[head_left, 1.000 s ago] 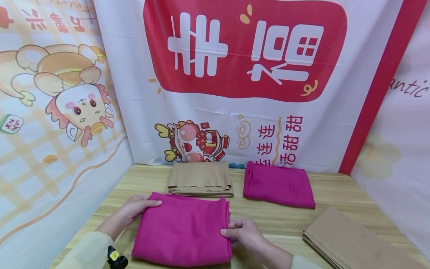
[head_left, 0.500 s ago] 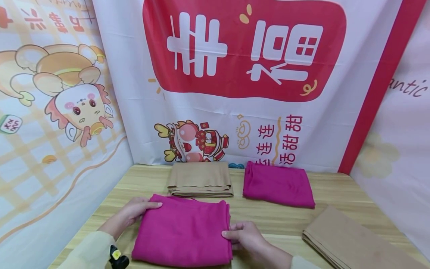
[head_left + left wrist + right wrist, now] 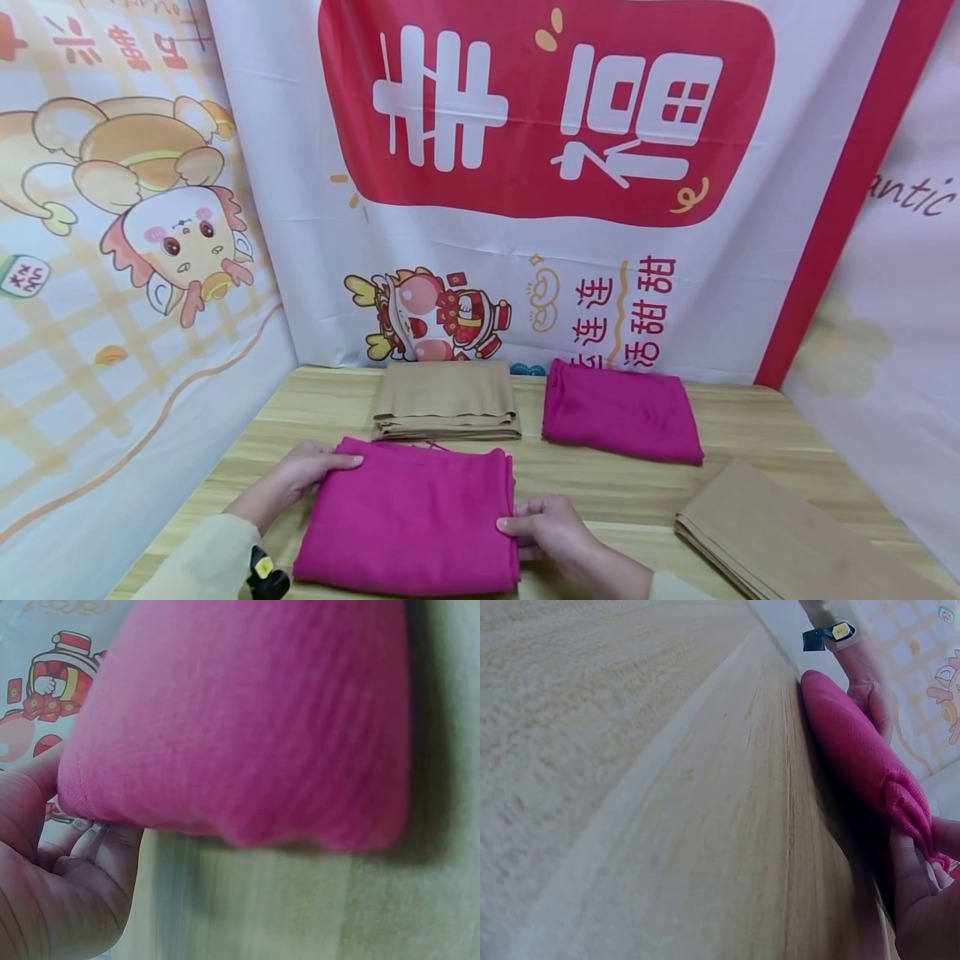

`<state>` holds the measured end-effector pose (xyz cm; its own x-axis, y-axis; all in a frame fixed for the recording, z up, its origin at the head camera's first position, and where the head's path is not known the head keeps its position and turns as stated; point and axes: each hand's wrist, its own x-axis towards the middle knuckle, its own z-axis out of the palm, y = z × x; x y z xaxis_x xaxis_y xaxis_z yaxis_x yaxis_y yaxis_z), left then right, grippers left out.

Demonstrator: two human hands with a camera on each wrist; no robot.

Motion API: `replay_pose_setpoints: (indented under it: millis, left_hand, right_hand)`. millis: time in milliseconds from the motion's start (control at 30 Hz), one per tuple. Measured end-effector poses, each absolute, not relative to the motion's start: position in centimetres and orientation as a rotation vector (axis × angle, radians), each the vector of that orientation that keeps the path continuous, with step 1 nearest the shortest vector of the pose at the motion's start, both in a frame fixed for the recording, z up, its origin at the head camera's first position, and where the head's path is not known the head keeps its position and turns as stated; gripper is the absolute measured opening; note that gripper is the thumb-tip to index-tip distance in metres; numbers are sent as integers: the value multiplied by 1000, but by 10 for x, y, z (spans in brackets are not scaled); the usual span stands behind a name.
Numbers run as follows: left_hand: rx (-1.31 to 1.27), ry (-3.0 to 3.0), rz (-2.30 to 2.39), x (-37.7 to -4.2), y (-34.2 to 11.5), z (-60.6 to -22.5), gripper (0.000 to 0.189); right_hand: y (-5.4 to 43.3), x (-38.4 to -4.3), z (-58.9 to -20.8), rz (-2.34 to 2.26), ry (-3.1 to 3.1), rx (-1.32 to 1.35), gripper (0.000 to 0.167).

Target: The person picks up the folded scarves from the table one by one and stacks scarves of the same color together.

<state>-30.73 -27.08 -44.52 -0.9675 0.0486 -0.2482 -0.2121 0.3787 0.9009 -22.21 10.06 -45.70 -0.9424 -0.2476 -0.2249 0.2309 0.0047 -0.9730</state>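
Note:
A folded magenta cloth (image 3: 408, 521) lies at the near side of the table, in front of me. My left hand (image 3: 303, 471) pinches its far left corner, thumb on top and fingers underneath. At the right edge, my right hand (image 3: 553, 533) grips the folded layers between thumb and fingers. In the left wrist view the cloth (image 3: 247, 727) fills the middle, with the left hand (image 3: 67, 877) at its corner. From the right wrist, the cloth (image 3: 855, 750) shows edge-on, its layers bunched between the right hand's (image 3: 930, 907) thumb and fingers.
Behind the held cloth lies a folded tan cloth (image 3: 446, 400). A second folded magenta cloth (image 3: 622, 412) sits at the back right. Another tan cloth (image 3: 795, 533) lies at the right front. A printed curtain (image 3: 525, 242) hangs along the table's back edge (image 3: 720, 396).
The cloth's far edge has come slightly nearer to me, with the left hand moving a little the same way. The right hand keeps its grip, nearly still.

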Motion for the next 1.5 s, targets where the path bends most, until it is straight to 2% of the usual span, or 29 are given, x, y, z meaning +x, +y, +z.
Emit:
replay_pose_setpoints:
  millis: [300, 1500]
  left_hand:
    - [-189, 2394, 1639, -309, -270, -451, 21]
    - [-203, 2464, 1500, -307, -267, -446, 27]
  right_hand:
    - [102, -223, -462, -1995, 1931, -29, 7]
    - [105, -221, -463, -1923, 1970, -24, 13]
